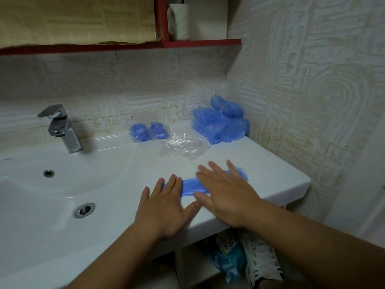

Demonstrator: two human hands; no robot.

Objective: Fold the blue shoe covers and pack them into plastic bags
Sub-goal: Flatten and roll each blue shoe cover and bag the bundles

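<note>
Blue shoe cover (190, 187), flattened into a long strip, lying on the white washbasin ledge (277, 180) near its front edge. The left hand (164, 207) presses the strip's 9 o'clock end, fingers straight and flat, gripping nothing. The right hand (227, 192), slightly blurred, lies palm-down across the 3 o'clock part, fingers spread and straight, likewise clasping nothing.

At 12 o'clock from the strip, clear plastic bags (183, 148) lie flat, apparently a small stack. At 1 o'clock, in the wall corner, sits a loose pile of unfolded shoe covers (220, 124). At 11 o'clock, two packed bags (149, 131) sit side by side, each holding a blue bundle. The tap (60, 128) stands at 10 o'clock and the basin drain (85, 209) lies at 9 o'clock.
</note>
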